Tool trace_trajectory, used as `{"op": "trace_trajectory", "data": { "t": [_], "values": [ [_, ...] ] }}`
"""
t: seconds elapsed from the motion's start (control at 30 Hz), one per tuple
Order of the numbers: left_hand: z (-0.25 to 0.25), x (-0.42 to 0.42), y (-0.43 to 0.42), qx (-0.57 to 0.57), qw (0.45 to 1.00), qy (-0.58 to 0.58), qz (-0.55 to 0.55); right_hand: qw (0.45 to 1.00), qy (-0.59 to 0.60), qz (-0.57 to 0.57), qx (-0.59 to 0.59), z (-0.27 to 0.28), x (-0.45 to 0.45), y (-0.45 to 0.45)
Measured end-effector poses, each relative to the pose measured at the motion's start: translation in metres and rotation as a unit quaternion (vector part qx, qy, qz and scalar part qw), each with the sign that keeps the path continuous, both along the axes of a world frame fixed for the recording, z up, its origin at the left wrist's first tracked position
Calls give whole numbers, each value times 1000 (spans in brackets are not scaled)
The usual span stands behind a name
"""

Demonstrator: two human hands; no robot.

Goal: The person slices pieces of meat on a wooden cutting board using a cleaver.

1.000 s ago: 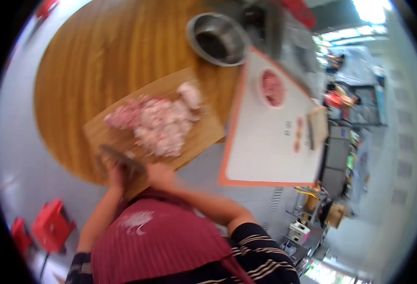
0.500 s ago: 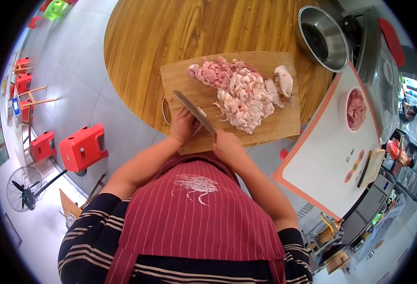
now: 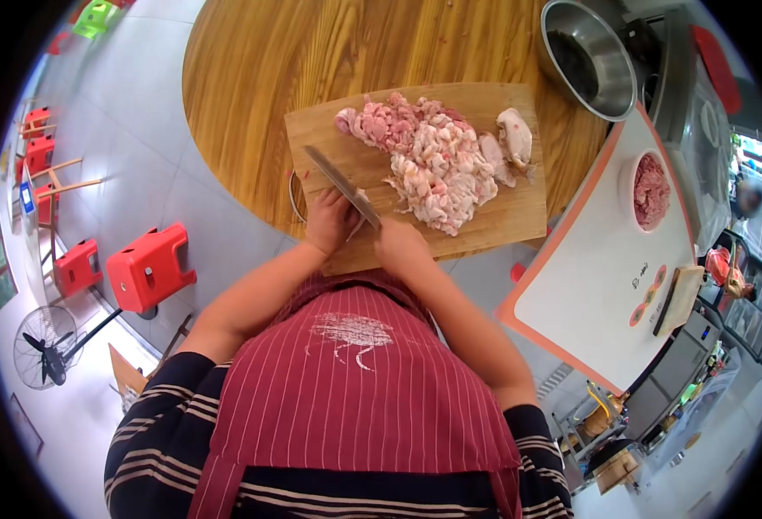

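Observation:
My right hand is wrapped round the handle of a knife, whose long blade slants up and to the left over the near left part of a wooden cutting board. Close beside the blade, my left hand presses a small pale piece of meat down with curled fingers. Most of that piece is hidden by the fingers and blade. Beyond the knife lies a heap of cut pieces, pink meat at the left and whitish fatty meat at the right. Larger pale chunks rest at the board's right side.
The board lies on a round wooden table. A steel bowl stands at the back right. On a white side table is a bowl of minced meat. Red stools and a fan stand at left.
The whole view has shifted slightly, so the board and table sit a little higher and further left. Both hands stay at the knife and piece, with the blade slightly moved.

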State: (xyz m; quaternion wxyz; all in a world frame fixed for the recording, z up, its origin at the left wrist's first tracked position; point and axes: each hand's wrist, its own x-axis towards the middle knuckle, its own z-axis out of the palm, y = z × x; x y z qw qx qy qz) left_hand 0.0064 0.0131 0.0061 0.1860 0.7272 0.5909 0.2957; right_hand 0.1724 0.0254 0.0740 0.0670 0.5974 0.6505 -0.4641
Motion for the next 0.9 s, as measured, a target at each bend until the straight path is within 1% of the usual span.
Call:
{"op": "trace_trajectory", "data": {
  "t": [0.07,0.17,0.2,0.27,0.33,0.37,0.43,0.47,0.53,0.57,0.63,0.67,0.73,0.87,0.9],
  "values": [
    [0,-2,2,14,1000,0,-15,999,16,26,13,5,-24,25],
    [5,-1,-2,16,1000,7,-7,999,31,35,21,-1,-22,33],
    [7,-1,-2,11,1000,-18,-14,999,29,33,20,-4,-11,33],
    [12,-1,-6,-1,999,-47,-17,992,53,112,31,-8,28,29],
    [17,-3,-5,26,998,-49,-19,997,35,59,46,-14,71,16],
    [16,-4,-5,23,998,-52,-14,996,33,64,43,-5,79,15],
    [13,-5,-6,21,998,-48,-20,998,14,-58,-25,22,85,13],
    [10,-4,-6,19,998,-51,-18,998,11,-57,-27,21,82,4],
    [6,-1,-5,28,999,-39,3,993,31,-18,117,20,64,-17],
    [6,-2,-5,29,999,-39,4,993,32,-17,117,24,58,-25],
    [4,-6,-6,-6,1000,-8,-15,1000,5,14,15,43,42,-31],
    [3,-7,-6,-7,1000,-7,-15,1000,7,13,15,46,37,-33],
    [3,-4,-6,-15,1000,4,-10,998,-49,6,-36,50,33,-35],
    [2,-3,-3,11,1000,-3,-8,999,-16,26,-33,39,20,-17],
    [1,-4,-3,5,1000,-9,-10,999,-15,29,-13,35,11,-10]
  ]
}}
